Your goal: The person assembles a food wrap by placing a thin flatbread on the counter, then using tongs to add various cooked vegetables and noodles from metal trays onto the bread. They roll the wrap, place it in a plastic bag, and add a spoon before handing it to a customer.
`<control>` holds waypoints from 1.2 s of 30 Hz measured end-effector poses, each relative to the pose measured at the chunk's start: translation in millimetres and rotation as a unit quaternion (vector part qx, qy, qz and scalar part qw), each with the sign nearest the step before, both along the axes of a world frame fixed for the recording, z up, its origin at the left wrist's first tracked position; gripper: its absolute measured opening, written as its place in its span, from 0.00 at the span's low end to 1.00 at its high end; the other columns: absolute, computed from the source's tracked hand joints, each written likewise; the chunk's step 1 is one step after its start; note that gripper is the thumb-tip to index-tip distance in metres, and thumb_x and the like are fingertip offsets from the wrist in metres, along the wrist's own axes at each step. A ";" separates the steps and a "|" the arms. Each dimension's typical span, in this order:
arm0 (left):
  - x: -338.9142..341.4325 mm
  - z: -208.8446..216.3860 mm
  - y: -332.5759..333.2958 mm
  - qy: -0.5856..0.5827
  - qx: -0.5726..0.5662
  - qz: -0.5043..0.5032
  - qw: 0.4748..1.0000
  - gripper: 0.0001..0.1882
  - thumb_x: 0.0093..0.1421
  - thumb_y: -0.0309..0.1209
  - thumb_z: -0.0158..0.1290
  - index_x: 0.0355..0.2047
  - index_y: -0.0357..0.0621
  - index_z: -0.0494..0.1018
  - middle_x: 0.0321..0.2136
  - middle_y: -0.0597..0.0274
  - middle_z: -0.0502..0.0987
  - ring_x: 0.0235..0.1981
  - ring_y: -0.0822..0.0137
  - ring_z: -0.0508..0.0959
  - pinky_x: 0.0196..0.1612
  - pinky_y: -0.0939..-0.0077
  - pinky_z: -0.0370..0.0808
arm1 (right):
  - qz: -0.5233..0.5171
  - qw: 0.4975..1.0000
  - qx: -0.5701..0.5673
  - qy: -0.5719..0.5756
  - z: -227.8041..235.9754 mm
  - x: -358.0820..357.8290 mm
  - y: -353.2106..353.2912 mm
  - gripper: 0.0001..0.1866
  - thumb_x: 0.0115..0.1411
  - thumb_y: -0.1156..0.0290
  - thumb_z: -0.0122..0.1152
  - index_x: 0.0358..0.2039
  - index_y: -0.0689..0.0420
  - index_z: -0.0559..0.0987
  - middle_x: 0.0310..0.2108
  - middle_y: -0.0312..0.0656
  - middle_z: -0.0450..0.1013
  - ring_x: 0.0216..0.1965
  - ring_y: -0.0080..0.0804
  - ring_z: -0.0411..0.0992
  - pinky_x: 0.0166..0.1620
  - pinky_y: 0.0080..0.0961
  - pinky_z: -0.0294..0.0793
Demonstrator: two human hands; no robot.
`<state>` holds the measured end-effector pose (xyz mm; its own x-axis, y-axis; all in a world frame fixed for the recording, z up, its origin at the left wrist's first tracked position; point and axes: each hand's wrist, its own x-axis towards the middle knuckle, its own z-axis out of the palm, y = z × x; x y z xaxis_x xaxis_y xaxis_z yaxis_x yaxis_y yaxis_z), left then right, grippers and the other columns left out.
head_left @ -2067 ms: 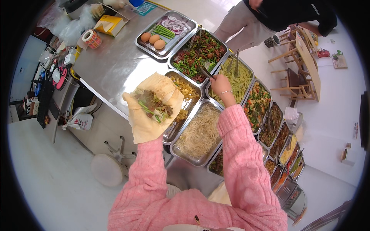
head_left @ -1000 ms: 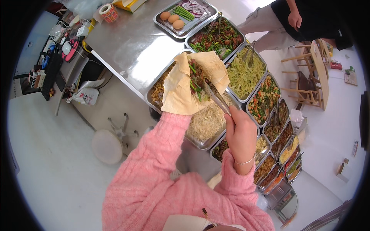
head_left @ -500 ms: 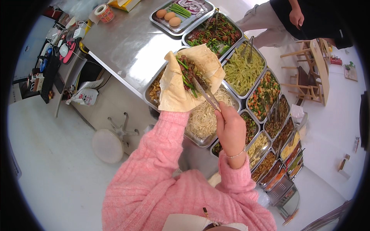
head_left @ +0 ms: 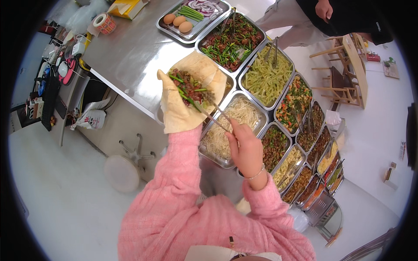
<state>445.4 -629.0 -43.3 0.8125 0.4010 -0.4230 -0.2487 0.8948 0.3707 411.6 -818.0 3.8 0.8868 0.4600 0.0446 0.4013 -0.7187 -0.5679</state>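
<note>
L hand [head_left: 178, 117]: under a flatbread wrap [head_left: 191, 93], mostly hidden by it; wrap lies open on the palm, held up over the counter edge and the near trays. Grip cupped around the wrap from below; fingers not visible.

Filling [head_left: 188, 85] on wrap: green bean pieces w/ dark reddish meat bits, in a strip along the upper middle.

R hand [head_left: 246, 150]: clenched on metal tongs [head_left: 214, 112], pink sleeve, bracelet at wrist. Tongs run up-left from the hand; tips sit on the filling at the wrap's right part. Whether tips pinch any food: can't tell.

Surroundings:
- Steel counter [head_left: 130, 48], bare part left of trays.
- Noodle tray [head_left: 233, 126] directly below tongs, pale thin strands.
- Bean-and-meat tray [head_left: 230, 41] behind wrap, tongs resting in it.
- Yellow-green shred tray [head_left: 266, 78] to its right, also w/ tongs.
- Far tray w/ eggs [head_left: 177, 21], 3, beside green stalks and red onion slices.
- Row of smaller trays runs off to lower right, mixed toppings.
- Tape roll [head_left: 104, 22] at far-left counter corner.
- Round white stool [head_left: 122, 172] on floor, left of person.
- Second person [head_left: 331, 17] stands at far side, dark top, one hand seen.
</note>
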 end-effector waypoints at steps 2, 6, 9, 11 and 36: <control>-7.7 -3.6 11.4 -0.020 -0.019 -0.016 0.999 0.40 0.69 0.64 0.46 0.62 0.40 0.68 0.57 0.58 0.75 0.55 0.58 0.77 0.60 0.59 0.75 | -0.008 1.000 0.025 0.006 5.6 26.8 -6.9 0.16 0.65 0.70 0.63 0.53 0.58 0.79 0.29 0.47 0.72 0.27 0.46 0.75 0.30 0.36 0.74; -9.8 -5.0 29.9 -0.046 -0.072 0.023 0.996 0.42 0.66 0.65 0.49 0.63 0.40 0.67 0.60 0.56 0.74 0.59 0.54 0.74 0.61 0.51 0.74 | -0.052 0.982 -0.178 -0.040 -8.1 120.1 -19.7 0.12 0.65 0.66 0.62 0.42 0.61 0.82 0.36 0.54 0.79 0.35 0.55 0.78 0.39 0.44 0.77; -12.6 -1.3 36.4 -0.099 -0.111 -0.008 0.989 0.41 0.66 0.64 0.49 0.63 0.40 0.67 0.60 0.55 0.73 0.59 0.54 0.74 0.62 0.51 0.74 | -0.053 0.958 -0.281 0.022 -54.4 177.9 -4.5 0.13 0.65 0.62 0.61 0.38 0.59 0.83 0.37 0.54 0.81 0.39 0.56 0.80 0.41 0.48 0.79; -12.2 -0.4 39.5 -0.081 -0.109 0.005 0.991 0.41 0.67 0.64 0.48 0.63 0.40 0.67 0.60 0.55 0.74 0.58 0.55 0.75 0.62 0.52 0.74 | -0.055 0.947 -0.314 0.041 -81.2 191.8 2.4 0.13 0.65 0.62 0.61 0.37 0.58 0.84 0.38 0.53 0.81 0.40 0.55 0.81 0.43 0.48 0.80; 14.5 28.1 -24.9 -0.048 -0.004 -0.108 0.993 0.36 0.73 0.60 0.40 0.60 0.39 0.69 0.53 0.55 0.78 0.50 0.62 0.81 0.52 0.62 0.81 | -0.078 0.990 0.088 0.076 13.5 41.5 -9.0 0.14 0.65 0.74 0.63 0.48 0.68 0.81 0.29 0.52 0.77 0.25 0.42 0.74 0.32 0.32 0.72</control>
<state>459.9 -653.9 -15.2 0.9160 0.2106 -0.3414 -0.0853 0.9339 0.3471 453.1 -827.0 17.4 0.9492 0.3134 -0.0271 0.1935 -0.6495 -0.7353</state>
